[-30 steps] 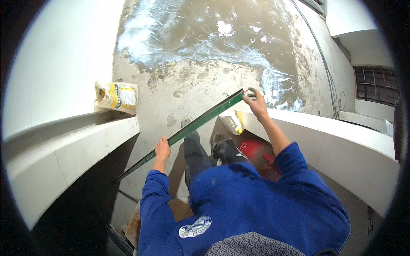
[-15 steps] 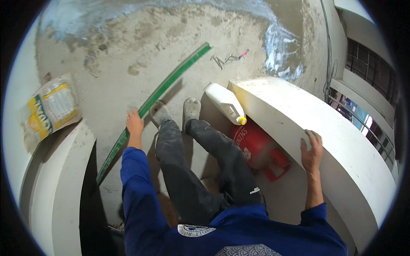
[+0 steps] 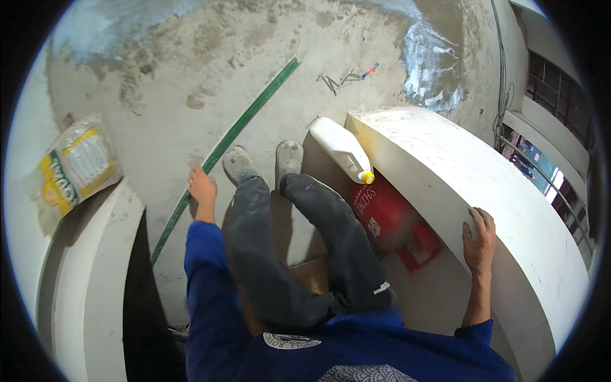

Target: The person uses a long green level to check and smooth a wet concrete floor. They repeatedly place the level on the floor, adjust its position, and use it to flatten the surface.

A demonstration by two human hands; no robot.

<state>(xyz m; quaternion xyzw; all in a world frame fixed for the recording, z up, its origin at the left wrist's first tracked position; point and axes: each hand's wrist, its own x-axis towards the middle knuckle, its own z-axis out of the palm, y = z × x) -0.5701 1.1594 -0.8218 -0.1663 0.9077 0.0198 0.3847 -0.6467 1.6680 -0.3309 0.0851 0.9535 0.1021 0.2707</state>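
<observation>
A long, narrow green bar (image 3: 248,118) slants across the grey floor, its far end beyond my shoes and its near end by the dark gap at the left. My left hand (image 3: 202,189) is closed on it at about the middle, though the bar hides part of the fingers' grip. On the right, my right hand (image 3: 480,242) rests on the edge of a low white wall (image 3: 439,159). Its fingers lie stretched over the top and the thumb stands apart, holding nothing.
Beside the wall are a white jug (image 3: 340,148) with a yellow cap and a red metal cylinder (image 3: 385,213). Several bolt-like metal pieces (image 3: 337,83) lie ahead with a red-blue item (image 3: 370,70). A plastic sack (image 3: 79,165) sits on the left ledge.
The green bar has turned so its face looks narrower, and its far end has shifted slightly left. My left hand stays on it. My right hand has slid slightly nearer along the wall edge.
</observation>
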